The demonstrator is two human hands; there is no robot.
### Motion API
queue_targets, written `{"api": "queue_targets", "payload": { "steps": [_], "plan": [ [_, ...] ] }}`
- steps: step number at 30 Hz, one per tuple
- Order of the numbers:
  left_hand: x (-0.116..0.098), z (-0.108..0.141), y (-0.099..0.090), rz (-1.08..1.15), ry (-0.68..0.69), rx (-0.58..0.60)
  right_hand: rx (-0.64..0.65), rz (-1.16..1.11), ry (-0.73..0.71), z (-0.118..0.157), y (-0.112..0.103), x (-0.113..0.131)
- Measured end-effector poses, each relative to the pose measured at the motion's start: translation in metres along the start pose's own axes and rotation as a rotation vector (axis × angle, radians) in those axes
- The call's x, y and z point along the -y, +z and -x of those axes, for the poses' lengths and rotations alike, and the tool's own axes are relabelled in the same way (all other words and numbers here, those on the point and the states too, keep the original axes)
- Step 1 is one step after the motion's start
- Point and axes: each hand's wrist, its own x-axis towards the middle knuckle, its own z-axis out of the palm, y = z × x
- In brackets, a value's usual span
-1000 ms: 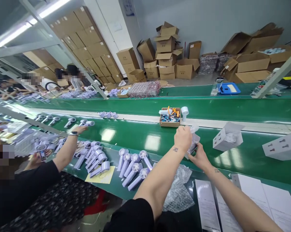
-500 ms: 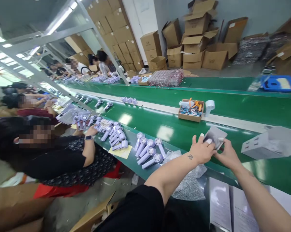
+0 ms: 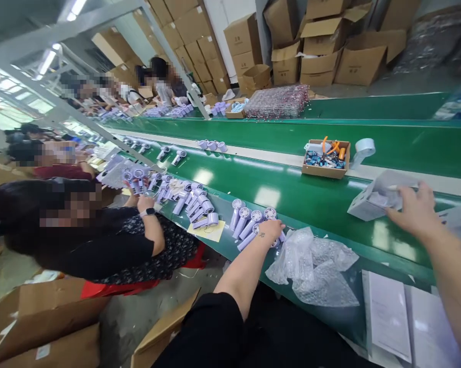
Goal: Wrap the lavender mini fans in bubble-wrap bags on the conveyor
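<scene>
My left hand (image 3: 272,230) is on the near right fan of a small group of lilac handheld fans (image 3: 244,212), its fingers closed around the fan and partly hiding it. My right hand (image 3: 416,208) grips the open end of a small white box (image 3: 364,204) over the green belt, thumb and fingers at its edge. Something whitish shows inside that box. Clear bubble wrap bags (image 3: 310,266) lie between my arms. Beyond my right wrist another white box (image 3: 458,217) is partly covered.
White boxes (image 3: 389,312) lie at the near right edge. A small carton (image 3: 326,173) with blue pieces and orange-handled pliers stands beside a tape roll (image 3: 364,147). To the left a co-worker (image 3: 100,240) handles fans, near a fan pile (image 3: 200,204). Cartons (image 3: 322,46) are stacked behind.
My left hand has moved left from the box I was handling to the fans. My right hand has moved right with the small box, now resting at the belt. The view has shifted.
</scene>
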Motion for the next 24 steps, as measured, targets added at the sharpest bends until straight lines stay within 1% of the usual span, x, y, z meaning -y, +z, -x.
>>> {"api": "queue_targets", "payload": {
  "steps": [1,2,3,4,5,6,7,8,9,10,11,12,13,14,15,16,17,18,19,20,22,24],
  "plan": [
    [0.004,-0.007,0.003,0.008,0.005,0.011,-0.051,0.014,0.076,0.013,-0.005,0.022],
    [0.005,-0.012,0.005,0.019,0.009,0.013,-0.074,-0.024,0.142,0.029,-0.007,0.046],
    [0.004,-0.015,0.005,0.034,0.015,0.007,-0.010,-0.149,0.237,0.046,-0.007,0.069],
    [0.003,-0.017,0.005,0.051,0.023,-0.003,0.061,-0.318,0.368,0.064,-0.004,0.092],
    [0.000,-0.017,0.003,0.061,0.036,-0.014,0.122,-0.383,0.419,0.080,0.003,0.111],
    [-0.003,-0.014,0.002,0.089,0.064,-0.030,0.173,-0.498,0.520,0.095,0.012,0.127],
    [-0.008,-0.009,0.002,0.155,0.117,-0.045,0.201,-0.680,0.670,0.108,0.022,0.139],
    [-0.013,-0.001,0.004,0.261,0.197,-0.044,0.238,-0.860,0.797,0.119,0.033,0.148],
    [-0.018,0.010,0.007,0.401,0.300,-0.009,0.278,-1.063,0.912,0.127,0.043,0.155],
    [-0.023,0.022,0.013,0.555,0.417,0.065,0.312,-1.246,0.995,0.134,0.050,0.159],
    [-0.028,0.036,0.021,0.698,0.537,0.171,0.339,-1.376,1.040,0.139,0.056,0.161],
    [-0.031,0.050,0.030,0.806,0.642,0.288,0.341,-1.461,1.066,0.144,0.058,0.162],
    [-0.033,0.063,0.040,0.871,0.717,0.391,0.297,-1.503,1.088,0.150,0.057,0.162],
    [-0.034,0.074,0.050,0.915,0.757,0.453,0.211,-1.517,1.111,0.156,0.052,0.161],
    [-0.034,0.081,0.060,0.943,0.760,0.464,0.095,-1.509,1.127,0.164,0.045,0.159],
    [-0.035,0.085,0.069,0.940,0.733,0.435,-0.018,-1.490,1.126,0.173,0.036,0.157],
    [-0.037,0.085,0.077,0.890,0.699,0.386,-0.119,-1.464,1.112,0.183,0.025,0.155],
    [-0.042,0.081,0.085,0.772,0.695,0.332,-0.199,-1.431,1.098,0.195,0.013,0.153],
    [-0.048,0.075,0.091,0.610,0.729,0.287,-0.246,-1.399,1.098,0.209,0.001,0.152],
    [-0.056,0.067,0.097,0.444,0.791,0.260,-0.263,-1.372,1.115,0.223,-0.011,0.152],
    [-0.076,0.052,0.106,0.119,0.981,0.266,-0.227,-1.355,1.182,0.252,-0.030,0.155],
    [-0.095,0.043,0.112,-0.162,1.141,0.303,-0.142,-1.383,1.229,0.279,-0.042,0.161]
  ]
}}
